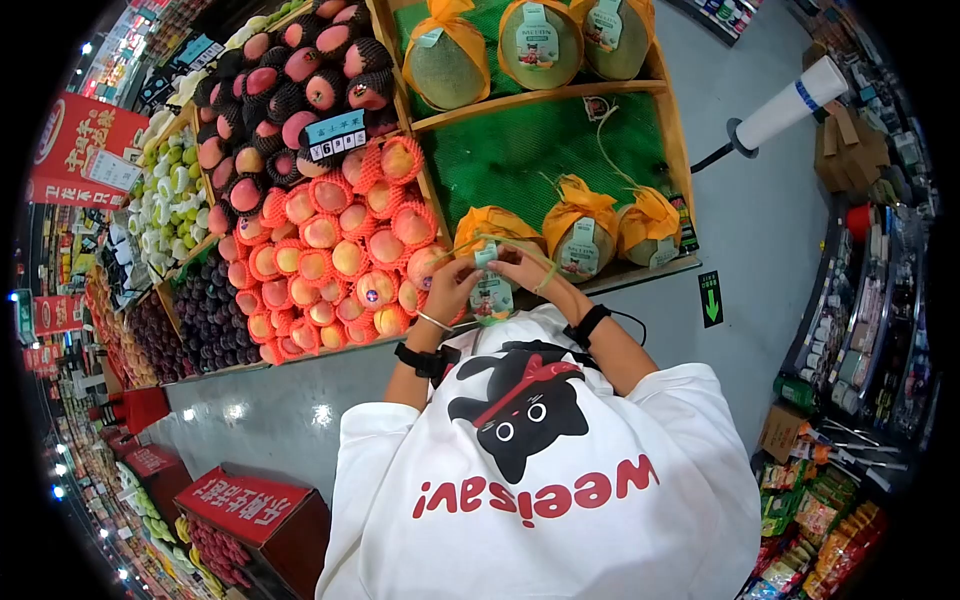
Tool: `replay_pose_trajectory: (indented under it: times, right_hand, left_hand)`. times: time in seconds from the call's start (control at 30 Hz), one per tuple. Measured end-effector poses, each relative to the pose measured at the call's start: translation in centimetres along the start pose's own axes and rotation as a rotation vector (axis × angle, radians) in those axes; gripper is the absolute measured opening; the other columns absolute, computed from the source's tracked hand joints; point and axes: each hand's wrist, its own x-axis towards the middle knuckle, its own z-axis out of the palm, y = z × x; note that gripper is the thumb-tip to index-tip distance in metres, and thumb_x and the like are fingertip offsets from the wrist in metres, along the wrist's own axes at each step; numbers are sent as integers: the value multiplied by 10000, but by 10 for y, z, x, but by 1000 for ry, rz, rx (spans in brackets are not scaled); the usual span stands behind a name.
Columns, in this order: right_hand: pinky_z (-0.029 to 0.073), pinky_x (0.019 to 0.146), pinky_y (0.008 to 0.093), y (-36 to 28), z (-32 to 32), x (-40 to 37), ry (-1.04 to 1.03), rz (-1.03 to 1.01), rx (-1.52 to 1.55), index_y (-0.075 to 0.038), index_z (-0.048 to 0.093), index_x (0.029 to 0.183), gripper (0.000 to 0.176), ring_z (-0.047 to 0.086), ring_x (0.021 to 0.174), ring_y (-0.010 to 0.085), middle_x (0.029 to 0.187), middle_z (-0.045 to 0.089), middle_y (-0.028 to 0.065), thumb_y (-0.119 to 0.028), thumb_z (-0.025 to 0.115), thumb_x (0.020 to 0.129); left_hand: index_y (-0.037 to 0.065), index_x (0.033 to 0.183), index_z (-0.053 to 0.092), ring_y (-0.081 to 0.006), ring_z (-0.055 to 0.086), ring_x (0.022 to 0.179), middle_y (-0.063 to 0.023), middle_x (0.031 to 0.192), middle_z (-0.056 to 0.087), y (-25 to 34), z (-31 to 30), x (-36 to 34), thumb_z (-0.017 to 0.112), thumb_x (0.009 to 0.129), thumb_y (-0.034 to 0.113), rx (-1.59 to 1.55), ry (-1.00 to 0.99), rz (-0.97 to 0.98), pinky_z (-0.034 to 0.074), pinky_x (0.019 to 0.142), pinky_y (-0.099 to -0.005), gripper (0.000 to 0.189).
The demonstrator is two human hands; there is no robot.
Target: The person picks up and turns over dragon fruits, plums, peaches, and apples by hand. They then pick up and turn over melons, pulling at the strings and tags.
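At the front edge of the display, my left hand [452,287] and my right hand [524,268] are close together. Fingers of both pinch the narrow top of a green-and-white melon tag [492,299], which hangs down between them. Right behind it stands a melon in orange wrap [495,226], mostly hidden by my hands. A thin greenish stem or string passes by my fingers. To the right sit two more tagged melons, a middle melon [580,250] and an end melon [648,238], both in orange wrap.
Peaches in pink foam nets [340,255] fill the left bin, beside apples in black nets [300,70] with a price sign [336,136]. More wrapped melons [541,45] stand in the upper compartment. A wooden divider [540,105] and a white roll on a stand [790,105] are nearby.
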Motion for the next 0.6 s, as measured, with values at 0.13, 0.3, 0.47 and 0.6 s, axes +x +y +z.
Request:
replay_pose_trajectory:
  times: [0.13,0.3,0.47,0.6]
  right_hand:
    - [409,563,226,13,-7,4,-19,-91,-54,-5,629,831,171,498,632,52,687,590,-4,-146,724,816]
    - [436,556,226,34,-22,5,-175,80,-110,2,626,810,201,527,623,67,692,607,6,-166,736,813]
    - [469,562,250,40,-29,-3,-201,83,-198,16,641,811,222,574,612,93,671,632,46,-186,734,809]
    - [486,573,293,46,-33,-3,-175,-11,-361,22,647,811,259,615,604,147,661,648,88,-226,723,807]
  left_hand:
    - [18,947,558,-39,482,734,43,806,515,-10,7,-1,674,852,85,-151,-17,-49,415,632,-199,165]
    - [34,939,517,-30,467,715,44,792,503,5,14,-6,716,820,87,-153,-55,-156,407,603,-200,238]
    - [31,910,500,-42,463,665,42,738,495,-46,24,-7,729,811,105,-17,-98,-218,405,560,-217,261]
    - [-13,882,567,-100,539,633,-31,699,574,-35,30,-7,771,752,168,150,-45,-264,435,554,-262,302]
